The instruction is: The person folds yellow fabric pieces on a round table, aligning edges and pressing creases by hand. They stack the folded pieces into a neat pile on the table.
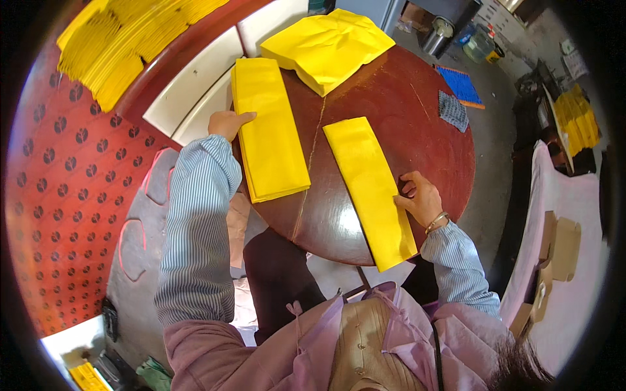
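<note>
A long stack of folded yellow sheets (270, 130) lies on the left side of the round table, with several layers showing along its near edge. My left hand (227, 124) grips its left edge, thumb on top and the other fingers partly hidden. To the right, a narrow folded yellow sheet (370, 189) slants across the table, its near end at the table's front rim. My right hand (420, 197) pinches that sheet's right edge between thumb and curled fingers. Farther back rests a wider, creased pile of yellow sheets (326, 47). Whether the sheets are paper or cloth, I cannot tell.
The dark red table (424, 117) has a crack line and carries a grey patterned packet (453, 111) at its right rim. Many stacked yellow sheets (130, 42) fill the upper left. A pink-covered surface (567, 260) with open cardboard boxes (561, 247) stands at right.
</note>
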`<state>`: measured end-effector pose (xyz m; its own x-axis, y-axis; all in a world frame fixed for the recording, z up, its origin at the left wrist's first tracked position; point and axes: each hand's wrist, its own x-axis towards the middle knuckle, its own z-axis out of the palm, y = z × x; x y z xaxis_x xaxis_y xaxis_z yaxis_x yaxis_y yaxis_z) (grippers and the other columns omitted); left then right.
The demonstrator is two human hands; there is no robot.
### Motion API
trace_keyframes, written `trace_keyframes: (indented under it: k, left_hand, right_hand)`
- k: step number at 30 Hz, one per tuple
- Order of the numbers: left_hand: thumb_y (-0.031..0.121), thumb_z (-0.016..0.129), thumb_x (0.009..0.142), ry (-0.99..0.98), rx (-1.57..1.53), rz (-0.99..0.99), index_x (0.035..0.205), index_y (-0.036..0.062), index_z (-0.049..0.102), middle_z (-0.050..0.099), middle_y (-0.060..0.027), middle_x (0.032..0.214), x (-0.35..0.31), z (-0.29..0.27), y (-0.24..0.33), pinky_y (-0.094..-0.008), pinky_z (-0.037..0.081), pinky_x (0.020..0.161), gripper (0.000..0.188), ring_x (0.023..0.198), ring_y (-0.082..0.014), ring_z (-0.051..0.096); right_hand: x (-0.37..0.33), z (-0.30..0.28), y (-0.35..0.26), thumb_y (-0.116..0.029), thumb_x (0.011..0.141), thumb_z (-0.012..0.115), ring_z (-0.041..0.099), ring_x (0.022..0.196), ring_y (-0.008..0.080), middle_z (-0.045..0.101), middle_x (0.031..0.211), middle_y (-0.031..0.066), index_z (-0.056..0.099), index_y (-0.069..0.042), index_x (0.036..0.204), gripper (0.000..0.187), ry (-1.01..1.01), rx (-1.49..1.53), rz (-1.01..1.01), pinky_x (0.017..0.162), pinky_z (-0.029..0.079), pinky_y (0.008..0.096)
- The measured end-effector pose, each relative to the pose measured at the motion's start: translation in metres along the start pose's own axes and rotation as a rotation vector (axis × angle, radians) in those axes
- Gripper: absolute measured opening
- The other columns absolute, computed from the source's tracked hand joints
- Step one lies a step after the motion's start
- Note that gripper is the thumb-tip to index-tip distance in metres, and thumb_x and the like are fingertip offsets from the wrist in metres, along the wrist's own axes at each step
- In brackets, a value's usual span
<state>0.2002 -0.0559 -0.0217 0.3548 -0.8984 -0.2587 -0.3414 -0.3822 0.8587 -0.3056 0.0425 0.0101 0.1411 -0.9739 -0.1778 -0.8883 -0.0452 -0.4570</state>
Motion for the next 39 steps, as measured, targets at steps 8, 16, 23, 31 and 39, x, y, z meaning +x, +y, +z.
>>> trace_keyframes:
  k: [8,16,23,31,39]
  left_hand:
    - [0.024,0.083,0.090,-0.003,-0.128,-0.082,0.116,-0.0096,0.073,0.077,-0.0180,0.107,-0.039,-0.002,0.050,-0.0352,0.060,0.081,0.044,0.088,-0.0268,0.075]
    - [0.014,0.071,0.099,-0.143,-0.436,0.019,0.131,-0.0081,0.065,0.075,-0.0167,0.117,-0.049,-0.011,0.046,-0.0362,0.062,0.088,0.039,0.099,-0.0262,0.075]
    - [0.012,0.060,0.103,-0.306,-0.640,0.097,0.148,-0.0041,0.050,0.068,-0.0177,0.136,-0.078,-0.041,0.041,-0.0388,0.058,0.103,0.049,0.121,-0.0290,0.069]
    - [0.019,0.055,0.106,-0.301,-1.102,0.056,0.152,-0.0010,0.045,0.065,-0.0196,0.139,-0.159,-0.085,0.002,-0.0458,0.060,0.101,0.052,0.119,-0.0335,0.070]
    - [0.026,0.056,0.105,-0.226,-1.221,0.200,0.152,0.0005,0.046,0.065,-0.0193,0.139,-0.202,-0.094,-0.025,-0.0470,0.058,0.102,0.054,0.120,-0.0344,0.069]
  right_hand:
    - [-0.007,0.003,-0.003,-0.023,0.085,0.086,0.076,0.080,0.0248,0.079,0.091,0.0108,0.078,-0.007,0.101,0.025,-0.107,0.115,0.092,0.075,0.061,0.0348]
    - [-0.021,0.019,0.025,-0.013,0.098,0.065,0.074,0.092,0.0201,0.076,0.106,0.0132,0.063,-0.008,0.130,0.032,-0.159,0.869,0.189,0.088,0.059,0.0350]
    - [-0.013,0.007,0.012,-0.008,0.107,0.054,0.070,0.120,0.0269,0.065,0.139,0.0171,0.049,-0.007,0.153,0.046,-0.475,1.340,0.280,0.110,0.054,0.0410]
    - [-0.003,0.001,-0.033,-0.005,0.109,0.052,0.067,0.129,0.0273,0.062,0.143,0.0169,0.044,-0.007,0.155,0.047,-0.587,1.564,0.055,0.111,0.055,0.0414]
    - [0.069,0.005,-0.152,-0.007,0.109,0.052,0.061,0.134,0.0239,0.056,0.150,0.0128,0.041,-0.009,0.157,0.049,-0.627,1.672,-0.160,0.114,0.053,0.0391]
